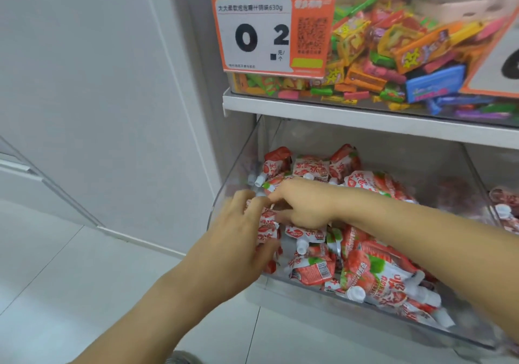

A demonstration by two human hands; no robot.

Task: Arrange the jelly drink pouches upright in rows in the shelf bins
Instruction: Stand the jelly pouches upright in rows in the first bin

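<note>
Hands crowding the left end of the clear plastic shelf bin (280, 136).
Left hand (238, 240) pinching upright red-and-white strawberry jelly pouches (266, 230); right hand (303, 203) curling loosely just above, grip unclear.

An orange-and-white price tag (272, 32) on the upper clear bin read "630g" after a line of Chinese characters, with large digits "0" and "2" and "元/个". The print on the strawberry jelly drink pouches (376, 276) was too blurred to read.
</note>
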